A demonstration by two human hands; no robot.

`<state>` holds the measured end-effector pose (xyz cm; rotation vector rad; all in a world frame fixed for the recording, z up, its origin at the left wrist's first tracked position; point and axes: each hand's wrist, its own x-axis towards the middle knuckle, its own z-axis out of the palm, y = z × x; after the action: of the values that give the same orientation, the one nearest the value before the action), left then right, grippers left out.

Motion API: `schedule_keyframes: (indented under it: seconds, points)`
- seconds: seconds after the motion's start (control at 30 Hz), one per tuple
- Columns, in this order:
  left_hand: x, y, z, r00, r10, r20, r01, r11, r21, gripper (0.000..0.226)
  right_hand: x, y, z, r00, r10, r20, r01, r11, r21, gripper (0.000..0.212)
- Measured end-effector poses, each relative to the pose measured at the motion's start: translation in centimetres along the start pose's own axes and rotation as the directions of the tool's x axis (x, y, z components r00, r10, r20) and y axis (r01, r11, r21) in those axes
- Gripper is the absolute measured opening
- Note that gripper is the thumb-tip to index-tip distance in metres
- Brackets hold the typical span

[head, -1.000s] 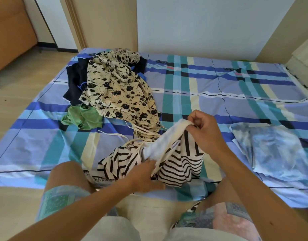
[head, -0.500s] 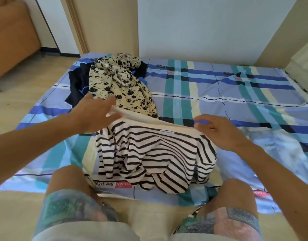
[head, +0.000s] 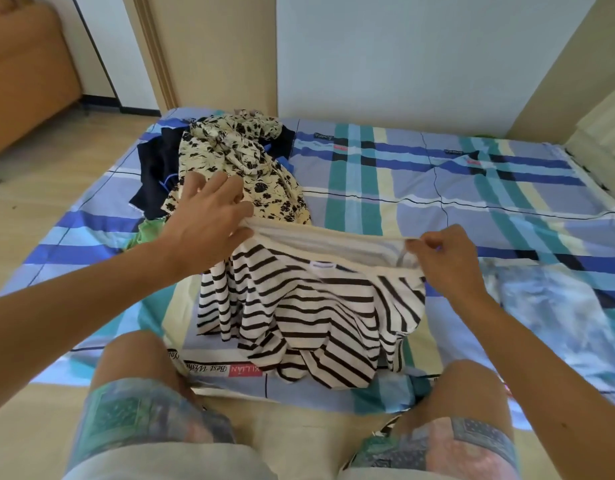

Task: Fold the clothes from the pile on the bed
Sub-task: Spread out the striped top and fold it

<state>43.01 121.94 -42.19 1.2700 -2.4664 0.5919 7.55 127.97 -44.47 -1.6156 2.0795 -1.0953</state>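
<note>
**A:** Where's the garment being worked on?

**B:** The striped top (head: 309,306) is at the near edge of the bed (head: 385,174). Its cream edge is stretched between both hands, and the black-and-white body hangs down in folds. The lowest folds lie on the sheet between the person's knees. A small white label shows just under the raised edge.

**A:** How does the left hand (head: 205,220) hold it?

**B:** The thumb clamps the left end of the cream edge against the hand. The four fingers are spread and nearly straight, reaching out over the clothes behind.

**A:** And the right hand (head: 444,258)?

**B:** Its fingers are curled in tight, and the thumb and fingertips pinch the right end of the same edge. The cloth bunches a little at the pinch. The two hands are well apart, so the edge runs fairly taut between them.

**A:** What lies around it?

**B:** The pile (head: 236,157) is just behind the left hand, on the bed's far left part. A cream floral garment (head: 264,188) lies on top, a dark navy one (head: 157,171) is beneath it to the left, and a green piece (head: 145,233) shows by the left wrist. To the right of the right forearm, a pale blue mottled garment (head: 555,306) lies flat on the checked sheet. The person's patterned shorts (head: 133,420) fill the bottom of the view. An orange seat (head: 25,74) stands on the wooden floor at far left.
</note>
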Motion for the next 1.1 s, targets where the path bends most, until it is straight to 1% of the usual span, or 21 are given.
schedule_keyframes:
  seconds: [0.07,0.17,0.2,0.23,0.27,0.3,0.33,0.4,0.47,0.5,0.57,0.6,0.63,0.7,0.77,0.8,0.83,0.87,0.9,1.0,1.1]
  points:
    - [-0.3,0.0,0.2,0.999,-0.035,0.007,0.035,0.999,0.004,0.026,0.4,-0.5,-0.7,0.995,0.091,-0.037,-0.084,0.986,0.141,0.042]
    - [-0.3,-0.4,0.7,0.986,-0.165,0.015,0.165,0.985,-0.040,0.023,0.8,-0.7,-0.8,0.980,0.201,0.002,-0.191,0.927,0.324,0.037]
    - [-0.3,-0.5,0.8,0.976,-0.212,0.038,0.215,0.972,-0.100,0.022,0.8,-0.9,-0.7,0.974,0.224,0.010,-0.213,0.907,0.362,0.036]
    - [-0.2,-0.5,0.9,0.965,-0.252,0.072,0.262,0.940,-0.218,0.018,0.8,-1.0,-0.6,0.970,0.242,0.022,-0.230,0.889,0.397,0.034]
    - [-0.3,-0.5,0.8,0.947,-0.296,0.130,0.323,0.863,-0.388,0.012,0.9,-1.1,-0.5,0.964,0.263,0.042,-0.255,0.866,0.430,0.033]
    - [-0.2,-0.5,0.7,0.922,-0.321,0.216,0.387,0.740,-0.551,0.008,0.9,-1.1,-0.5,0.957,0.283,0.060,-0.279,0.846,0.454,0.029]
    - [-0.2,-0.5,0.7,0.886,-0.342,0.312,0.462,0.614,-0.640,0.010,1.0,-1.2,-0.4,0.948,0.310,0.075,-0.308,0.831,0.462,0.024]
    - [-0.6,-0.8,1.0,0.833,-0.365,0.415,0.549,0.451,-0.704,0.008,1.0,-1.3,-0.3,0.921,0.371,0.118,-0.383,0.809,0.445,0.020]
    - [-1.0,-1.3,0.9,0.820,-0.348,0.454,0.563,0.348,-0.750,0.014,0.9,-1.1,-0.1,0.910,0.378,0.169,-0.413,0.803,0.430,0.025]
    - [-1.1,-1.4,0.8,0.824,-0.330,0.461,0.555,0.301,-0.776,0.018,0.8,-1.0,0.0,0.917,0.350,0.191,-0.399,0.813,0.423,0.024]
    - [-0.9,-1.7,0.6,0.814,-0.317,0.487,0.564,0.226,-0.794,0.009,0.6,-0.5,0.3,0.939,0.252,0.233,-0.328,0.857,0.398,0.029]
    - [-0.8,-1.8,0.5,0.812,-0.308,0.496,0.570,0.237,-0.787,0.009,0.6,-0.1,0.3,0.951,0.173,0.258,-0.262,0.893,0.366,0.038]
    - [-0.7,-1.9,0.3,0.825,-0.288,0.486,0.561,0.309,-0.768,0.013,0.6,0.1,0.2,0.950,0.079,0.302,-0.173,0.938,0.300,0.048]
    - [-0.7,-2.1,-0.3,0.879,-0.198,0.434,0.467,0.540,-0.700,0.023,0.6,0.4,-0.2,0.890,-0.109,0.443,0.067,0.992,0.109,0.059]
    - [-0.8,-2.3,-0.6,0.903,-0.096,0.419,0.335,0.768,-0.546,0.035,0.8,1.0,0.0,0.800,-0.185,0.570,0.278,0.957,-0.080,0.047]
    - [-0.8,-2.3,-0.5,0.903,-0.077,0.424,0.279,0.854,-0.439,0.037,1.0,1.5,0.3,0.790,-0.194,0.581,0.347,0.923,-0.165,0.039]
    - [-0.7,-2.3,-0.4,0.906,-0.086,0.414,0.241,0.910,-0.339,0.035,1.3,1.6,0.6,0.811,-0.197,0.551,0.383,0.891,-0.246,0.026]
    - [-0.6,-2.4,-0.2,0.913,-0.110,0.392,0.224,0.940,-0.257,0.029,1.6,1.7,0.8,0.846,-0.196,0.496,0.383,0.871,-0.308,0.013]
    - [-0.4,-2.5,-0.1,0.914,-0.154,0.376,0.239,0.952,-0.193,0.023,1.9,1.6,0.9,0.880,-0.197,0.431,0.365,0.863,-0.350,0.010]
    - [-0.2,-3.0,0.0,0.868,-0.339,0.362,0.380,0.924,-0.046,0.017,3.2,1.8,0.6,0.948,-0.156,0.277,0.265,0.870,-0.416,0.018]
    - [0.1,-3.5,-0.2,0.789,-0.483,0.381,0.526,0.850,-0.012,0.017,3.7,1.3,0.2,0.979,-0.085,0.184,0.152,0.909,-0.387,0.021]
